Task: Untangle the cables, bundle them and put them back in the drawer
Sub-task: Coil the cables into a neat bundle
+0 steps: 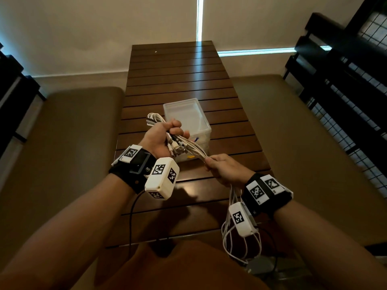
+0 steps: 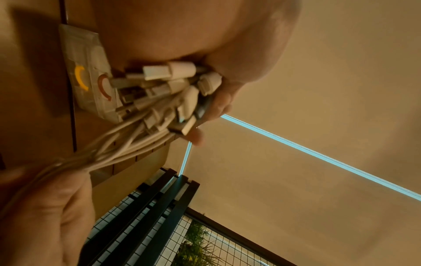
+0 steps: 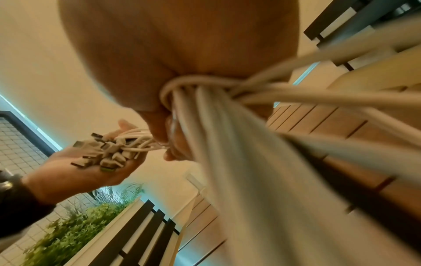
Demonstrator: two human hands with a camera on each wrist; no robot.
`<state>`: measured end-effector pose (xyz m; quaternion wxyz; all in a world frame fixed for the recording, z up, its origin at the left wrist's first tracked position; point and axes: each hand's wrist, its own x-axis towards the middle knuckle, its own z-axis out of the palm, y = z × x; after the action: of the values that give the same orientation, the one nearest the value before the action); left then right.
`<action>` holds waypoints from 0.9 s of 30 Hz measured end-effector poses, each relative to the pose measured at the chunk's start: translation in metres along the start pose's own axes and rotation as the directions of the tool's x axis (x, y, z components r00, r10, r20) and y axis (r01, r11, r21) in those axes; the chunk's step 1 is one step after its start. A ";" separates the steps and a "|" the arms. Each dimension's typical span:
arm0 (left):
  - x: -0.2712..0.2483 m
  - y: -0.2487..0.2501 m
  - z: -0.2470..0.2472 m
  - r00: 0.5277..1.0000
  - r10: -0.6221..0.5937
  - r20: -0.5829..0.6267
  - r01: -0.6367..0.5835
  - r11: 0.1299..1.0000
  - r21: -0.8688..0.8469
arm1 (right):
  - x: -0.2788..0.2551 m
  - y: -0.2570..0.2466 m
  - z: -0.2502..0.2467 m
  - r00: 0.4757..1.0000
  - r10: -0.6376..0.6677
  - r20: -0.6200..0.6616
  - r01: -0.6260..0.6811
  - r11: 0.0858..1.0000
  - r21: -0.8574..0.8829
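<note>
A bunch of white cables (image 1: 193, 148) stretches between my two hands above the wooden table. My left hand (image 1: 165, 137) grips the end where several plugs (image 2: 168, 93) stick out of the fist, with a folded loop (image 1: 154, 120) poking out past the fingers. My right hand (image 1: 222, 169) grips the same bunch lower down, and the loose strands (image 1: 230, 233) hang from it toward my lap. In the right wrist view the cables (image 3: 216, 115) run through the right fist, blurred. A clear plastic drawer box (image 1: 188, 122) stands open on the table just behind the hands.
The slatted wooden table (image 1: 182, 80) runs away from me toward a beige wall. Cushioned benches (image 1: 62, 143) flank it on both sides. Black shelving with wire mesh (image 1: 345, 91) stands to the right. A black wire (image 1: 132, 216) hangs from my left wrist camera.
</note>
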<state>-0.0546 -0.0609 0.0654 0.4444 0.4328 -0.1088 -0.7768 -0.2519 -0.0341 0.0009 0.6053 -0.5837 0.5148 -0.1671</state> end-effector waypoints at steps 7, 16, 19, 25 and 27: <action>0.000 -0.007 0.005 0.997 0.062 -0.056 -0.064 0.997 -0.031 | -0.002 -0.004 0.008 0.996 0.077 0.047 -0.070 0.990 -0.122; 0.024 -0.015 -0.007 0.781 0.516 -0.352 -0.232 0.763 0.603 | -0.029 -0.036 0.012 0.957 -0.280 0.081 0.277 0.789 -0.549; 0.022 -0.018 -0.015 0.828 0.522 -0.203 -0.120 0.519 0.846 | -0.032 -0.048 0.012 0.887 -0.462 -0.007 0.371 0.720 -0.586; 0.003 -0.014 -0.011 0.987 0.147 0.070 -0.136 0.509 0.850 | -0.022 -0.062 -0.009 0.831 -0.550 -0.086 0.415 0.715 -0.563; -0.001 -0.014 -0.010 0.986 0.129 0.109 -0.155 0.436 0.886 | -0.018 -0.066 -0.011 0.831 -0.547 -0.103 0.417 0.735 -0.535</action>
<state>-0.0550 -0.0495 0.0523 0.2134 0.5811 -0.5410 -0.5692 -0.2420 -0.0430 0.0685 0.3009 -0.8052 0.4422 -0.2562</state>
